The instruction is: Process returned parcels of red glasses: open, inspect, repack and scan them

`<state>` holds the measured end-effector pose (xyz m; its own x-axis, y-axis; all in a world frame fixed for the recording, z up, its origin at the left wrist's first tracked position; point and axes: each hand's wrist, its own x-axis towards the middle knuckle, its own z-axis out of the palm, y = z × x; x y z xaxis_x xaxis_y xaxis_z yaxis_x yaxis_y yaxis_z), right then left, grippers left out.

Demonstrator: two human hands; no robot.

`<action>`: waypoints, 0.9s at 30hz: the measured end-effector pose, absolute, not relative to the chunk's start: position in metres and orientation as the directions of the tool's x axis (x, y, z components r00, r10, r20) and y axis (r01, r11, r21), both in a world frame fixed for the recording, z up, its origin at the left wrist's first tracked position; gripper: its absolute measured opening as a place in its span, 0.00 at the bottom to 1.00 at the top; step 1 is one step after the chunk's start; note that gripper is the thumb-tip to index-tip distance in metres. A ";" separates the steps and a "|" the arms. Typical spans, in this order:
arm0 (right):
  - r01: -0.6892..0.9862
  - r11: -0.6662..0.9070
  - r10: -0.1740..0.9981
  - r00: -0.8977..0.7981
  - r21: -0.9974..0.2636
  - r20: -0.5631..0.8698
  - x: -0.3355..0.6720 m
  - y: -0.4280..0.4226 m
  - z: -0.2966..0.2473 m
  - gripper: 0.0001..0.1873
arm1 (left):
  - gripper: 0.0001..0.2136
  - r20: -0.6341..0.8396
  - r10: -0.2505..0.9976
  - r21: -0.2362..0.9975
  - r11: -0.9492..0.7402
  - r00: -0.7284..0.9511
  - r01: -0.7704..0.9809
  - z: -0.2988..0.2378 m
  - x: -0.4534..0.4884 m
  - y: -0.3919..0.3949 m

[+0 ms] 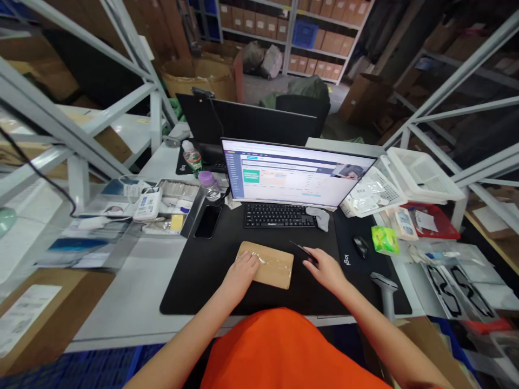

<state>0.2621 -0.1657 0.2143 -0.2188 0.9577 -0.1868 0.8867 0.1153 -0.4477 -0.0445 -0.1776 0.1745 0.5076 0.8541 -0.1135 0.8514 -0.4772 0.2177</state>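
On the black desk mat [227, 294] lies a flat brown cardboard package [275, 265] with shiny clear tape across its top. My left hand [243, 268] rests on the package's left part, fingers stretched out over the tape. To the right of the package, my right hand [324, 266] is closed around a slim black pointed tool [300, 249]. The tool's tip points left and away from me, apart from the package. Whether it is a knife or scissors I cannot tell.
Behind the package stand a keyboard [279, 216] and a lit monitor [295, 175]. A phone [207, 221] lies left. To the right are a mouse [360, 247], a barcode scanner [385, 292] and a green tissue pack [384, 240]. A carton [81, 313] sits at the left edge.
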 end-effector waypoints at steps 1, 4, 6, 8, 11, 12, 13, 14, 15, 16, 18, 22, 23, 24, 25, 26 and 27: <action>0.824 0.098 0.964 -0.219 -0.558 -0.154 0.252 -0.161 0.199 0.26 | 0.17 -0.132 0.847 0.205 -0.485 0.515 0.850 0.176 -0.042 -0.175; 0.618 0.024 0.972 -0.199 -0.785 -0.128 0.221 -0.147 0.157 0.30 | 0.17 -0.191 0.809 0.171 -0.531 0.556 0.830 0.180 -0.037 -0.161; 0.507 -0.062 0.972 -0.165 -0.859 -0.168 0.209 -0.140 0.136 0.30 | 0.21 -0.226 0.774 0.164 -0.568 0.592 0.806 0.182 -0.035 -0.150; 0.446 -0.115 0.971 -0.140 -0.888 -0.196 0.206 -0.136 0.121 0.27 | 0.22 -0.244 0.749 0.169 -0.593 0.616 0.787 0.182 -0.033 -0.141; 0.392 -0.139 0.969 -0.135 -0.910 -0.207 0.209 -0.137 0.111 0.26 | 0.18 -0.249 0.739 0.180 -0.600 0.626 0.780 0.177 -0.035 -0.139; 0.378 -0.146 0.969 -0.133 -0.914 -0.209 0.210 -0.138 0.108 0.26 | 0.17 -0.247 0.741 0.181 -0.598 0.625 0.781 0.174 -0.038 -0.143; 0.367 -0.155 0.969 -0.124 -0.917 -0.213 0.211 -0.138 0.106 0.27 | 0.14 -0.230 0.745 0.177 -0.600 0.626 0.780 0.169 -0.042 -0.148; 0.357 -0.166 0.969 -0.112 -0.919 -0.219 0.210 -0.139 0.104 0.28 | 0.11 -0.194 0.754 0.170 -0.604 0.627 0.779 0.163 -0.048 -0.155; 0.346 -0.179 0.970 -0.097 -0.921 -0.225 0.209 -0.139 0.102 0.29 | 0.09 -0.131 0.765 0.162 -0.611 0.630 0.775 0.156 -0.054 -0.165; 0.333 -0.193 0.969 -0.082 -0.923 -0.232 0.208 -0.139 0.100 0.30 | 0.08 -0.045 0.773 0.148 -0.621 0.633 0.769 0.148 -0.060 -0.175; 0.302 -0.219 0.967 -0.062 -0.928 -0.248 0.206 -0.138 0.095 0.31 | 0.11 0.116 0.783 0.174 -0.622 0.611 0.763 0.134 -0.072 -0.198; 0.246 -0.256 0.961 -0.044 -0.935 -0.274 0.203 -0.138 0.087 0.32 | 0.21 0.149 0.774 0.186 -0.633 0.615 0.751 0.110 -0.080 -0.240; 0.236 -0.261 0.959 -0.042 -0.936 -0.279 0.203 -0.138 0.086 0.32 | 0.22 0.157 0.780 0.182 -0.626 0.606 0.758 0.105 -0.078 -0.247; 0.229 -0.267 0.958 -0.042 -0.936 -0.283 0.203 -0.139 0.086 0.32 | 0.23 0.173 0.789 0.169 -0.613 0.589 0.772 0.099 -0.075 -0.254; 0.224 -0.271 0.957 -0.043 -0.936 -0.287 0.203 -0.139 0.086 0.32 | 0.25 0.196 0.800 0.147 -0.596 0.567 0.790 0.094 -0.072 -0.259; 0.220 -0.274 0.956 -0.043 -0.936 -0.290 0.204 -0.140 0.087 0.32 | 0.26 0.224 0.808 0.117 -0.577 0.544 0.808 0.089 -0.069 -0.263; 0.218 -0.277 0.955 -0.044 -0.936 -0.293 0.204 -0.140 0.087 0.32 | 0.26 0.257 0.810 0.085 -0.563 0.527 0.822 0.085 -0.067 -0.266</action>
